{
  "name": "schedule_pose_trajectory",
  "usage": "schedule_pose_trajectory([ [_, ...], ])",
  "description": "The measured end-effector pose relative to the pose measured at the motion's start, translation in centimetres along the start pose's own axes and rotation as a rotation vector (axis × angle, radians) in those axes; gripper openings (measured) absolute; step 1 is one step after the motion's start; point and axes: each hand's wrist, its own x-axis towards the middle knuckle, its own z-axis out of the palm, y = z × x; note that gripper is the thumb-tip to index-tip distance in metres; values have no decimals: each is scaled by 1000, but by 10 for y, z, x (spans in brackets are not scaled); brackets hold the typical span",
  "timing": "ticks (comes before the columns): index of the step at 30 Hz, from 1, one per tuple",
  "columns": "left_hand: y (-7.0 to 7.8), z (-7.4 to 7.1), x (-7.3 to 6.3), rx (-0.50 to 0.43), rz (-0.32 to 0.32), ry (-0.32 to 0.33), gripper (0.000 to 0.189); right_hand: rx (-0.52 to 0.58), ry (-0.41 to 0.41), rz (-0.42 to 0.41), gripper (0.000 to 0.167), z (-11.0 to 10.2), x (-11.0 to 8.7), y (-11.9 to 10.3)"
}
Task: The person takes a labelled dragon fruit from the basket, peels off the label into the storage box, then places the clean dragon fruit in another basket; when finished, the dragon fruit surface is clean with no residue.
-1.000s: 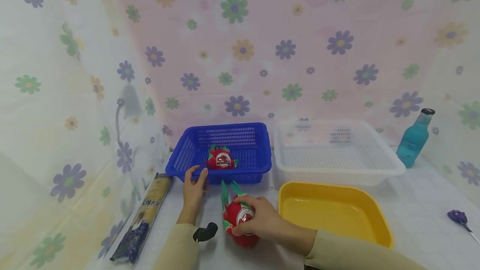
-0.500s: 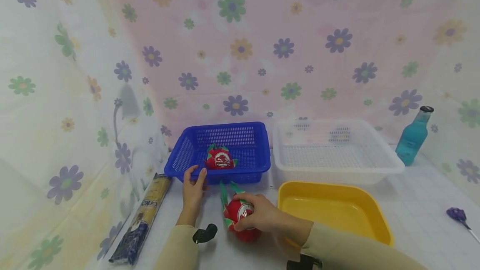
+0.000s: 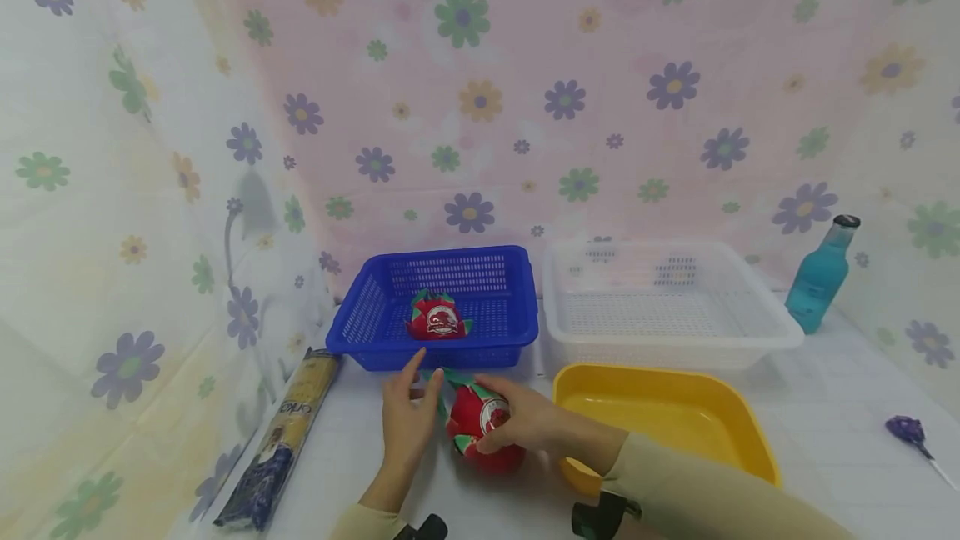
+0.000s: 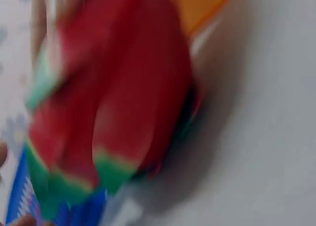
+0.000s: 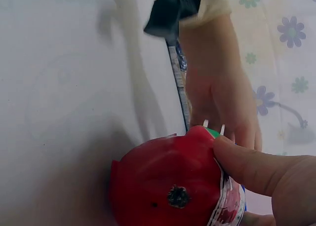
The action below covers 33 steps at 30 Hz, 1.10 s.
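Note:
My right hand grips a red dragon fruit with green-tipped scales and a round white label, over the front middle of the table. Its thumb presses the side of the fruit in the right wrist view, where the dark round end of the dragon fruit shows. My left hand is at the leafy end of the fruit, thumb and fingers spread. Blurred and large, the dragon fruit fills much of the left wrist view. A second dragon fruit lies in the blue basket.
A white basket stands right of the blue one, with a yellow tray in front of it. At far right are a blue bottle and a purple lollipop. A spaghetti packet lies at the left.
My left hand has left the blue basket's front rim and come right and down to the held dragon fruit's leaves. The right hand keeps hold of the fruit, which has turned slightly.

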Motion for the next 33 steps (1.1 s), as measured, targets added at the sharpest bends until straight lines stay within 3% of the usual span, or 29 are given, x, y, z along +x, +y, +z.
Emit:
schedule_pose_trajectory([
  [6,20,-4,-41,31,-55,-112,51,-10,8,-4,83,-6,-2,1],
  [11,27,-2,-59,13,-110,-218,63,-30,9,-17,75,-12,-2,3],
  [17,28,2,-65,-29,-128,-260,69,-50,12,-41,57,-27,-5,3],
  [27,29,9,-64,-78,-112,-236,70,18,-1,-40,42,-33,0,10],
  [33,34,9,-64,-59,-84,-241,70,20,-7,-28,39,-31,3,10],
])
